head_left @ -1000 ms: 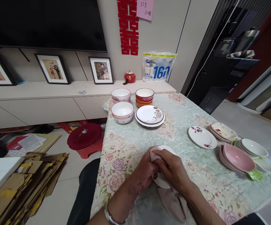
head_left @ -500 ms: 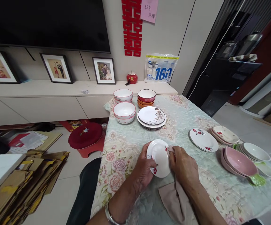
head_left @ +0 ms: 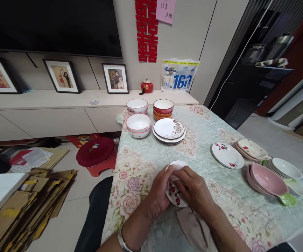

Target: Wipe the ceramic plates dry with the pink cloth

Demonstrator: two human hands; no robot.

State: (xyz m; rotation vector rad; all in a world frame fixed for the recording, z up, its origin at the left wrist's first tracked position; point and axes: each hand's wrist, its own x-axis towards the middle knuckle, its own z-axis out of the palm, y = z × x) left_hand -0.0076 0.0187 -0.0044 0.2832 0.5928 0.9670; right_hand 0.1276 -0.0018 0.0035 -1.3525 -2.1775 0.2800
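A small white plate with red flowers is held tilted above the table by my left hand, its thumb over the near face and its other fingers behind. My right hand is closed and pressed against the plate's face, a bit of beige cloth pinched in its fingers. The rest of that cloth hangs beneath my right wrist onto the tablecloth. Both hands partly cover the plate.
Beyond my hands stand a plate stack, white bowls and red-orange bowls. At the right are flowered plates, a square dish, pink bowls and white bowls. A red stool stands left.
The plate has turned in my left hand and sits slightly lower, its red flowers now near the bottom. My right hand has moved left from the rim across the plate's face with the cloth.
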